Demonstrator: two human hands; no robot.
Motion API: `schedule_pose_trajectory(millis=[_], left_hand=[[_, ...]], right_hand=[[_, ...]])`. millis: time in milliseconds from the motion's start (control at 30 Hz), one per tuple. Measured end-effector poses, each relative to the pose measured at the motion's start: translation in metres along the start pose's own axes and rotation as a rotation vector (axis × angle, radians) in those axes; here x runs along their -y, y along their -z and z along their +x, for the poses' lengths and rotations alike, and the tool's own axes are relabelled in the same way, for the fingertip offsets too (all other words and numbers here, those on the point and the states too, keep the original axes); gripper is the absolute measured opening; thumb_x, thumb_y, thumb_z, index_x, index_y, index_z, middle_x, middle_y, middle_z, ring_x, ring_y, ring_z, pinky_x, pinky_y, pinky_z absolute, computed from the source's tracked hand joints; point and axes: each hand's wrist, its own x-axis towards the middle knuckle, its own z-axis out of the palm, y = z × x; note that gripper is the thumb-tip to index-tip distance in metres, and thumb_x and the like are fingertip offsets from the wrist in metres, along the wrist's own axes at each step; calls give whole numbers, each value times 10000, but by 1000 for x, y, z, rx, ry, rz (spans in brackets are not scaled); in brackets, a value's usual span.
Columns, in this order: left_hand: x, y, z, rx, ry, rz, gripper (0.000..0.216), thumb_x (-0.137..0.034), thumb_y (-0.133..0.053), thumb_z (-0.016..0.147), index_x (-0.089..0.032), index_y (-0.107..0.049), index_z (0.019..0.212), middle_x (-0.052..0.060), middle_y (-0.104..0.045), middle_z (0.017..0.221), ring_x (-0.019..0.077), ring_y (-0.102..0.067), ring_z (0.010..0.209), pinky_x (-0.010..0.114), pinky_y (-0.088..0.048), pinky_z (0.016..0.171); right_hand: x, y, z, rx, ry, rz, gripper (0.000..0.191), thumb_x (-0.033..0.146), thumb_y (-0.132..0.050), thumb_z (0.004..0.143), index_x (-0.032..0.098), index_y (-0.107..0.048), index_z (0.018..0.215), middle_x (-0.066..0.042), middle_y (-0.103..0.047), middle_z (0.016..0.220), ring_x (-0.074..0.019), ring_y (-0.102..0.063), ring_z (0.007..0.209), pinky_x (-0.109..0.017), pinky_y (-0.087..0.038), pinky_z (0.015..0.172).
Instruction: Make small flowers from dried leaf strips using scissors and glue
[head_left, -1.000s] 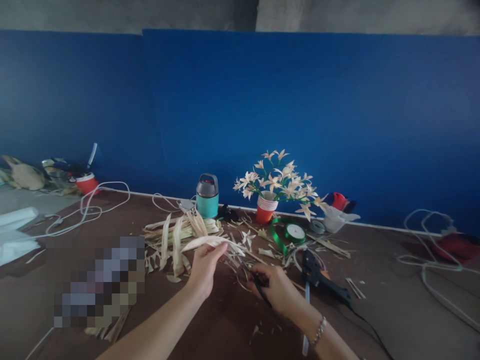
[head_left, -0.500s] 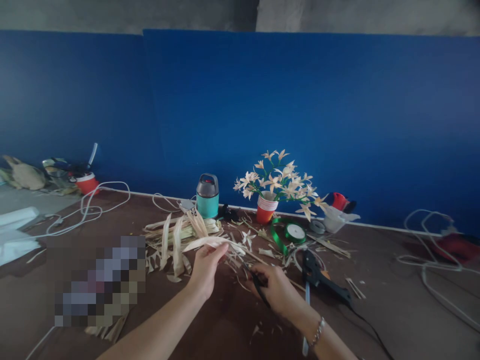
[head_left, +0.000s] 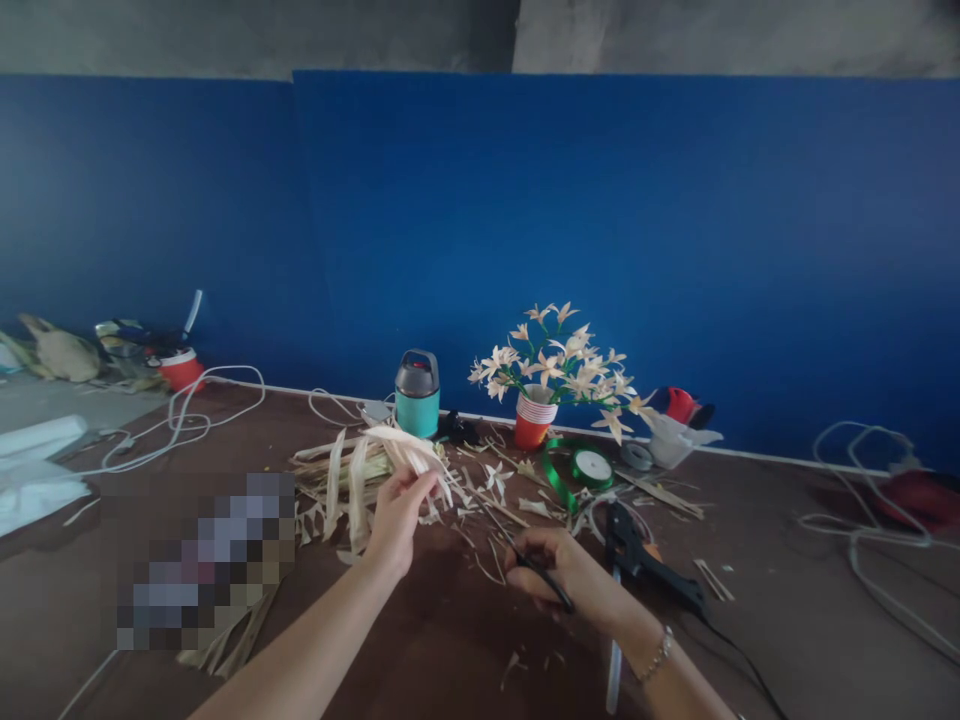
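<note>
Between the thumb and fingers of my left hand [head_left: 396, 515] is a pale strip of dried husk [head_left: 405, 440], which curves up and over the husk pile [head_left: 358, 495] behind it. My right hand [head_left: 566, 565] is closed around a pair of scissors [head_left: 551, 583] with black handles. Their thin blades point up and left toward the husk strip; whether they touch it is hard to tell. A small pale husk flower [head_left: 496, 479] lies on the brown table beyond my hands, among loose scraps.
Husk flowers [head_left: 574, 365] on green stems stand in stacked red cups [head_left: 532, 420]. Right of them are a green ribbon spool [head_left: 592, 468] and a black glue gun [head_left: 641, 560] with its cord. A turquoise jar [head_left: 417, 410] stands at the back. White cables [head_left: 180, 420] lie left.
My left hand has moved slightly left and the husk strip has swung up into a bend. My right hand with the scissors has drawn back a little, away from the strip.
</note>
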Motion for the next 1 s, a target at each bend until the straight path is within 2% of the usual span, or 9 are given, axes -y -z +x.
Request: schedule_pose_trajectory(millis=[267, 433, 633, 1000], left_hand=[[2, -5, -6, 235, 107, -121, 148, -251, -698, 681, -139, -621, 625, -23, -562, 541, 73, -476, 521, 186, -367, 519], [2, -6, -9, 252, 182, -188, 134, -237, -730, 650, -131, -647, 659, -20, -575, 562, 70, -495, 520, 183, -389, 521], [-1, -10, -12, 293, 246, -137, 168, -256, -745, 621, -117, -666, 673, -8, -582, 553, 83, -512, 501, 198, -405, 505], [-5, -10, -14, 263, 271, -123, 181, -264, -763, 578, -120, -668, 636, -1, -596, 543, 96, -530, 509, 215, -423, 519]], right_hand=[[1, -5, 1, 16, -55, 2, 202, 316, -662, 684, 152, -575, 764, 68, -473, 504, -51, -422, 409, -122, -323, 329], [-3, -5, 2, 21, -33, -22, 193, 310, -644, 704, 148, -572, 779, 64, -484, 511, -52, -423, 411, -121, -337, 330], [-4, -5, 3, 23, -41, -24, 209, 323, -641, 708, 146, -572, 792, 64, -488, 512, -51, -426, 411, -119, -353, 332], [-3, -5, 2, 23, -28, -37, 198, 332, -634, 705, 155, -571, 769, 63, -486, 512, -50, -435, 405, -114, -346, 325]])
